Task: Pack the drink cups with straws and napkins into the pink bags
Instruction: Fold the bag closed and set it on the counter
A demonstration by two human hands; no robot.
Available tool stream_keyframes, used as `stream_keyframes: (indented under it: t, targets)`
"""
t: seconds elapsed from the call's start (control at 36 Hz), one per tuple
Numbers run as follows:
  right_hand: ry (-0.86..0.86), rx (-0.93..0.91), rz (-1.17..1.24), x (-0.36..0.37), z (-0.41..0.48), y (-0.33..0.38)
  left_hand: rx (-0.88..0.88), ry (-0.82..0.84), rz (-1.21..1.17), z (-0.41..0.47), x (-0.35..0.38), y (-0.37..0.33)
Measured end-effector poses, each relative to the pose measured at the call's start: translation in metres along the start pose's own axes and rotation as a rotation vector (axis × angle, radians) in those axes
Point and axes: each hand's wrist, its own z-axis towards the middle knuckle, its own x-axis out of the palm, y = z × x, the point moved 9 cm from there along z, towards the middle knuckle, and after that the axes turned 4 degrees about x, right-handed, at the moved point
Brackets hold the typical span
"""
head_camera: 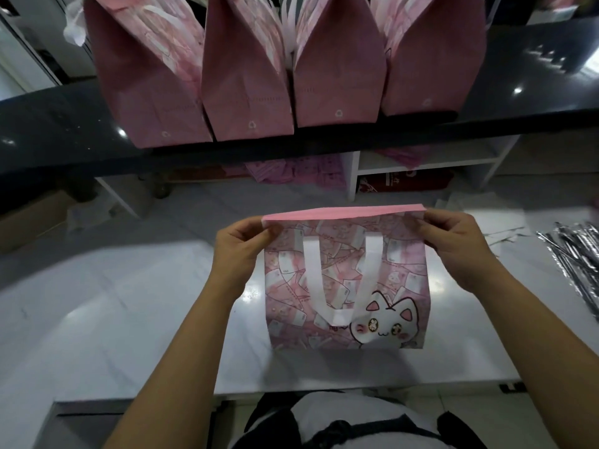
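Pink: one flat bag [346, 280], four upright bags [246, 76].

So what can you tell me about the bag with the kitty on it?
The bag is pink and flat and looks like thin paper. It is printed with little banknotes and a white cartoon cat in its lower right corner. A white handle hangs down its front, and a plain pink strip runs along the top. It hangs upright over the white counter, the left hand and the right hand pinching its top corners.
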Motion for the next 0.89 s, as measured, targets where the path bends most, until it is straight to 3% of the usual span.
stream_keyframes:
  t: [0.08, 0.31, 0.67, 0.89]
  targets:
    - [0.026, -0.032, -0.083, -0.003, -0.001, 0.006, 0.03, 0.002, -0.006, 0.0, -0.001, -0.001]
    - [-0.155, -0.045, -0.002, -0.015, 0.001, 0.002, 0.031, 0.007, -0.045, 0.001, 0.004, 0.0]
    - [0.088, -0.032, -0.18, 0.002, -0.001, -0.001, 0.017, 0.281, 0.157, -0.006, 0.012, -0.001]
    - [0.059, -0.072, -0.248, -0.001, -0.003, 0.004, 0.064, 0.38, 0.279, -0.007, 0.016, -0.015]
